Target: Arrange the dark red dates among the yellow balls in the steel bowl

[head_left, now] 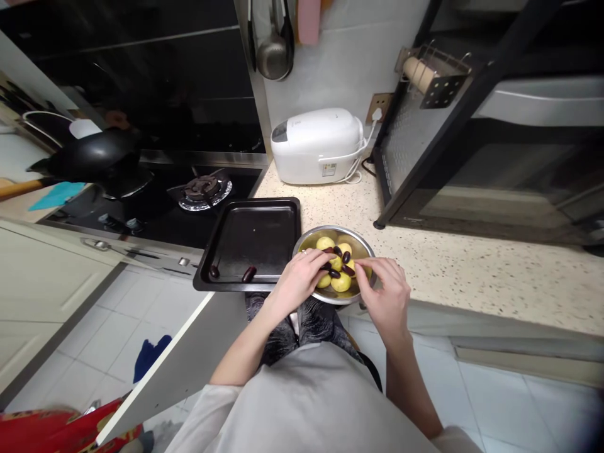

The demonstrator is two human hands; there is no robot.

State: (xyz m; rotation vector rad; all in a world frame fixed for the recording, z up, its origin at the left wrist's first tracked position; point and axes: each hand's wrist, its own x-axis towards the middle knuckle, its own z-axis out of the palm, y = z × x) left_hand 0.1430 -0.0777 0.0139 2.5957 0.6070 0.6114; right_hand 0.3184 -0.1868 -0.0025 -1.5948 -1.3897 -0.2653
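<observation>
A round metal bowl (361,242) on the counter's front edge holds several yellow round pieces (340,282), which look like peeled potatoes. Among them lie several dark purple oval pieces (346,257), like long grapes. My left hand (302,277) reaches in over the bowl's left side, fingers curled down among the dark pieces; its fingertips are partly hidden. From the right comes my right hand (387,292), thumb and forefinger pinched at the end of one dark oval piece (348,270). Left of the bowl, a black baking tray (257,229) carries two more dark oval pieces (249,274).
A white appliance (318,148) stands behind the bowl, plugged into the wall socket. At left is a gas hob (202,189) with a black wok (94,154). A large oven (495,170) occupies the right. Below the tray, a cabinet door (189,358) hangs open.
</observation>
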